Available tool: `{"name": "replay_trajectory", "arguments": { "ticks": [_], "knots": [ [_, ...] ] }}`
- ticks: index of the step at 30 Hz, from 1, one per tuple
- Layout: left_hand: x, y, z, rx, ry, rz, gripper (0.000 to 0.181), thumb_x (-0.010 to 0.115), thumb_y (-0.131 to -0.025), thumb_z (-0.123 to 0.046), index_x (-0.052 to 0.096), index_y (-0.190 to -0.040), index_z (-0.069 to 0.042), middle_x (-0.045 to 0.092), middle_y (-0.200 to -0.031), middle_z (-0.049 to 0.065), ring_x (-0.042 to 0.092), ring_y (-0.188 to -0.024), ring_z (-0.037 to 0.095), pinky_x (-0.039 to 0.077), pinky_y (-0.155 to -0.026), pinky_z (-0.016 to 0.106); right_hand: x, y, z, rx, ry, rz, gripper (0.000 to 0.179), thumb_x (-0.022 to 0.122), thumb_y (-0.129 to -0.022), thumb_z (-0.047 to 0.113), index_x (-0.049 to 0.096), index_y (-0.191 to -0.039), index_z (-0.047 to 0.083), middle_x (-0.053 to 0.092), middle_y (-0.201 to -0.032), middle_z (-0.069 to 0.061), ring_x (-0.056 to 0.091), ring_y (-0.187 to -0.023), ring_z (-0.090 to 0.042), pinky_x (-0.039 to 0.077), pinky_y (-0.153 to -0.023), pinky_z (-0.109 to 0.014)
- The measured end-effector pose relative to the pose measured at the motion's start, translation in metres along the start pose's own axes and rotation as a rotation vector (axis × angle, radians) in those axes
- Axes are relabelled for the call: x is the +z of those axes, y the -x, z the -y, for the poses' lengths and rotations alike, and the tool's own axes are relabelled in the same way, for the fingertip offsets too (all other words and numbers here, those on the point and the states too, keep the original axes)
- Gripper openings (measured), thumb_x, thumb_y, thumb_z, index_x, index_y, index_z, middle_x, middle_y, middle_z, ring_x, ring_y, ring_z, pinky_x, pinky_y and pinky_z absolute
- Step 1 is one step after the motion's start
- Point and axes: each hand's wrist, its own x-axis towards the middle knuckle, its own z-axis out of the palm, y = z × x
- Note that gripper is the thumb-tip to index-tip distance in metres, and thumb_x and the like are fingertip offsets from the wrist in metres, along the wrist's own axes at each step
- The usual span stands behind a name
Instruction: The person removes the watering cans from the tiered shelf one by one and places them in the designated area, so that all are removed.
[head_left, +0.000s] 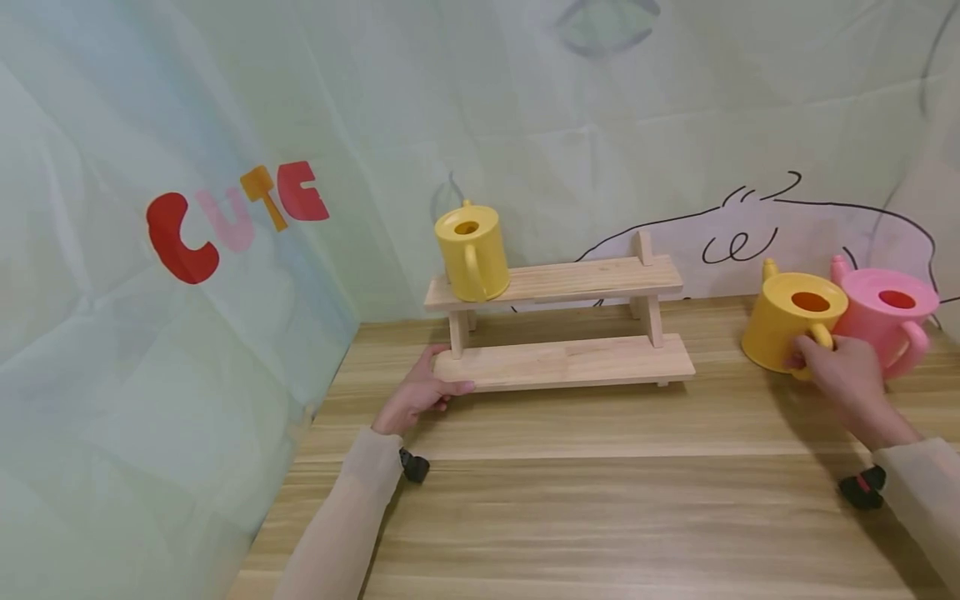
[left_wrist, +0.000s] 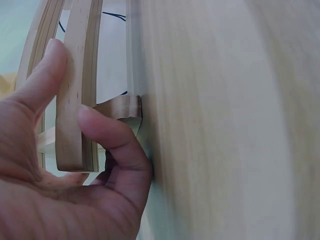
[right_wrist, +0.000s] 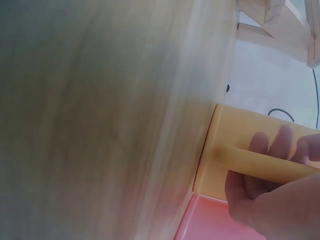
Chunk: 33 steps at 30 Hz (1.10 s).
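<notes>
A two-tier wooden shelf [head_left: 562, 364] stands on the table, and my left hand [head_left: 422, 390] grips the left end of its lower board. In the left wrist view, thumb and curled fingers wrap that board's end [left_wrist: 75, 100]. One yellow watering can [head_left: 472, 254] sits on the left of the upper board. To the right, my right hand [head_left: 847, 375] holds the handle of a second yellow watering can [head_left: 772, 329], standing on the table. The right wrist view shows fingers curled round that handle [right_wrist: 270, 167]. Close beside it is a pink watering can [head_left: 873, 312].
The wood-grain table [head_left: 585, 500] reaches back to a pale printed cloth [head_left: 525, 125] hanging behind. Another cloth side with "CUTE" letters [head_left: 236, 221] rises on the left. The shelf's upper board [head_left: 577, 277] carries an upright peg at its right end.
</notes>
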Motion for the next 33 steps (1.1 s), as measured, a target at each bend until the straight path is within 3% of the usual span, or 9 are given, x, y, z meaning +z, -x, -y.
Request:
{"name": "replay_trajectory", "arguments": {
  "ticks": [10, 16, 21, 24, 29, 33],
  "knots": [
    [0.0, -0.002, 0.001, -0.003, 0.002, -0.001, 0.093, 0.088, -0.093, -0.015, 0.031, -0.166, -0.017, 0.057, -0.088, -0.001, 0.049, -0.065, 0.01, 0.044, -0.058, 0.024, -0.007, 0.013, 0.0, -0.081, 0.158, -0.042, 0.058, 0.054, -0.112, 0.039, 0.051, -0.13, -0.015, 0.064, -0.093, -0.017, 0.055, -0.072, -0.019, 0.051, -0.057, -0.029],
    [0.0, -0.002, 0.001, 0.0, -0.006, 0.0, 0.094, 0.088, -0.093, -0.016, 0.03, -0.167, -0.017, 0.056, -0.089, 0.0, 0.049, -0.065, 0.011, 0.044, -0.058, 0.024, -0.012, 0.019, 0.008, -0.086, 0.146, -0.06, 0.064, 0.054, -0.113, 0.032, 0.038, -0.144, -0.021, 0.051, -0.128, -0.04, 0.055, -0.099, -0.042, 0.048, -0.057, -0.018],
    [0.0, -0.003, 0.002, 0.005, -0.008, 0.004, 0.094, 0.089, -0.093, -0.016, 0.03, -0.167, -0.017, 0.056, -0.088, -0.001, 0.049, -0.065, 0.011, 0.043, -0.058, 0.025, -0.013, 0.026, 0.022, -0.097, 0.118, -0.147, 0.066, 0.056, -0.112, 0.027, 0.03, -0.155, -0.016, 0.043, -0.141, -0.041, 0.046, -0.117, -0.051, 0.034, -0.063, -0.009],
    [0.0, -0.003, 0.003, 0.008, -0.008, 0.007, 0.094, 0.089, -0.093, -0.016, 0.03, -0.166, -0.017, 0.056, -0.087, -0.001, 0.049, -0.065, 0.012, 0.044, -0.058, 0.025, -0.012, 0.033, 0.034, -0.087, 0.12, -0.169, 0.07, 0.057, -0.112, 0.03, 0.027, -0.157, -0.014, 0.041, -0.145, -0.04, 0.045, -0.122, -0.052, 0.034, -0.063, -0.007],
    [0.001, -0.003, 0.002, 0.013, -0.006, 0.006, 0.093, 0.088, -0.093, -0.015, 0.031, -0.166, -0.016, 0.056, -0.091, 0.0, 0.049, -0.065, 0.011, 0.044, -0.058, 0.025, -0.007, 0.042, 0.055, -0.141, 0.125, -0.123, 0.076, 0.058, -0.112, 0.039, 0.028, -0.156, -0.014, 0.041, -0.148, -0.04, 0.046, -0.125, -0.053, 0.034, -0.063, -0.005],
    [0.0, -0.002, 0.001, 0.012, -0.001, 0.0, 0.092, 0.088, -0.093, -0.014, 0.031, -0.165, -0.015, 0.056, -0.092, 0.001, 0.049, -0.065, 0.011, 0.044, -0.057, 0.025, 0.005, 0.044, 0.077, -0.216, 0.103, -0.072, 0.082, 0.06, -0.11, 0.045, 0.026, -0.16, -0.011, 0.043, -0.151, -0.037, 0.047, -0.132, -0.053, 0.035, -0.073, -0.008]
  ]
}}
